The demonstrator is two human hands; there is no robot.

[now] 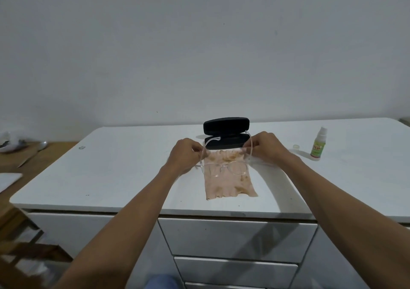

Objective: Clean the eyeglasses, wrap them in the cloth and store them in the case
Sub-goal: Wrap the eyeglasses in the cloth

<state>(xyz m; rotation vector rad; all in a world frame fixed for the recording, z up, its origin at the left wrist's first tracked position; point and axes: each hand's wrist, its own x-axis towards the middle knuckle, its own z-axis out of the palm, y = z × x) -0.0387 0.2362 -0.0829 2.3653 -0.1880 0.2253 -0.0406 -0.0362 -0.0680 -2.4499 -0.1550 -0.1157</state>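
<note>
Clear-framed eyeglasses [224,168] are held just above a pink, brown-stained cloth [228,183] that lies flat on the white table [124,168]. My left hand [183,156] pinches the left temple arm. My right hand [267,147] pinches the right temple arm. Both arms are unfolded, with their tips pointing toward the case. Lenses face me and hover over the cloth's far half. A black eyeglass case [226,136] stands open right behind the cloth, its lid upright.
A small spray bottle [317,144] with a green label stands at the right, a small clear cap [296,147] beside it. White drawers [235,237] sit under the tabletop. A wooden surface with a spoon [41,145] lies to the left.
</note>
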